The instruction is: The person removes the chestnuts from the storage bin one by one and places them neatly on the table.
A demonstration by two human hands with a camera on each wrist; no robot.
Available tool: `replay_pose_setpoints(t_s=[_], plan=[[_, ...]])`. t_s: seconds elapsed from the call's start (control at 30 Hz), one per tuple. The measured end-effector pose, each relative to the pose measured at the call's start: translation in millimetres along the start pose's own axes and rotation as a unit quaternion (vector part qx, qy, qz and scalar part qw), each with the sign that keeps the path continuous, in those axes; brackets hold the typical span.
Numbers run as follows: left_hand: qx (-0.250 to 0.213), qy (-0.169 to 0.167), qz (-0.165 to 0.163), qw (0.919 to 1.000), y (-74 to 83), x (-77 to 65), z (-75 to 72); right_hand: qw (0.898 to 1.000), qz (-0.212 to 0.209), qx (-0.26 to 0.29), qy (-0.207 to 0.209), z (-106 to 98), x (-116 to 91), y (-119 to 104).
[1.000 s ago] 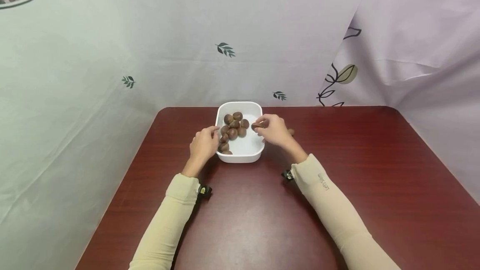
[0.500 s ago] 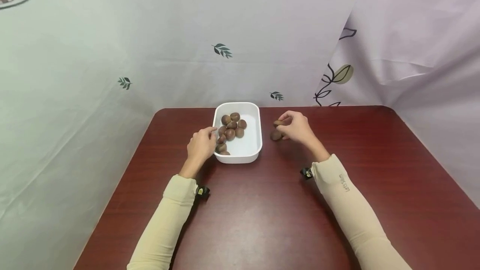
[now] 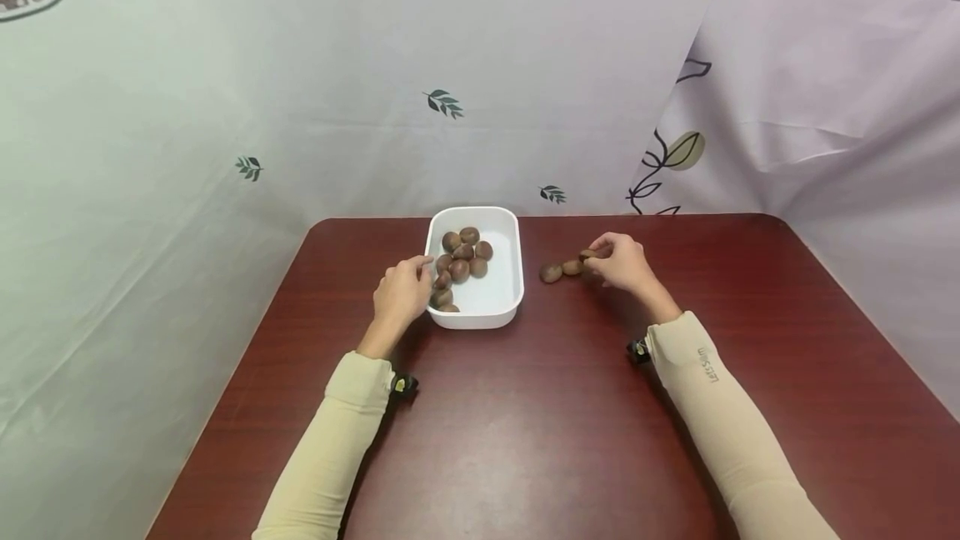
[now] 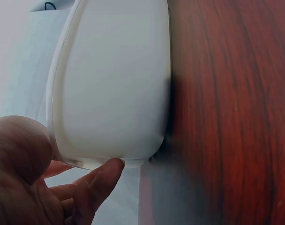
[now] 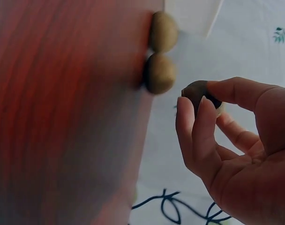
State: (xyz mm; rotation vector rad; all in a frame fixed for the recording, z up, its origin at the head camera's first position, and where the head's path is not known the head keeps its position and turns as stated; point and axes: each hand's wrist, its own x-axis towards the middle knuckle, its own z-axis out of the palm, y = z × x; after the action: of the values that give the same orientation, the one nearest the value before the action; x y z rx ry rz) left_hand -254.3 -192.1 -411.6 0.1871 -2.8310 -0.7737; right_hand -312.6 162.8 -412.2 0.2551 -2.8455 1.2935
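Note:
My right hand point(image 3: 626, 265) pinches a brown chestnut point(image 5: 196, 93) between thumb and fingertips, close over the table to the right of the container. Two more chestnuts, one nearer the container point(image 3: 551, 273) and one beside the hand point(image 3: 572, 267), lie in a row on the tabletop. To the left stands a white rectangular container point(image 3: 501, 298) with several chestnuts point(image 3: 460, 270) gathered along its left side. My left hand point(image 3: 401, 290) holds the container's left rim; in the left wrist view a fingertip point(image 4: 115, 164) rests against its outer wall.
The dark red wooden table point(image 3: 480, 423) has its far edge just behind the container. A pale cloth point(image 3: 360, 132) with leaf prints hangs behind and around it. Each wrist wears a dark strap device, one seen beside the left sleeve point(image 3: 403, 386).
My right hand has moved from over the container to the right, still pinching a chestnut, past the chestnuts on the table. My left hand has stayed at the container's rim.

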Motion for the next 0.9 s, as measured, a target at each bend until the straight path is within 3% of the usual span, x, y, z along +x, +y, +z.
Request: replay_pose_setpoints(t_s=[0.4, 0.9], plan=[[0.001, 0.003, 0.001, 1.0, 0.7, -0.6, 1.1, 1.0, 0.018, -0.008, -0.014, -4, 4, 17], [-0.001, 0.001, 0.005, 1.0, 0.4, -0.8, 1.9, 0.999, 0.029, -0.019, -0.011, -4, 8, 23]])
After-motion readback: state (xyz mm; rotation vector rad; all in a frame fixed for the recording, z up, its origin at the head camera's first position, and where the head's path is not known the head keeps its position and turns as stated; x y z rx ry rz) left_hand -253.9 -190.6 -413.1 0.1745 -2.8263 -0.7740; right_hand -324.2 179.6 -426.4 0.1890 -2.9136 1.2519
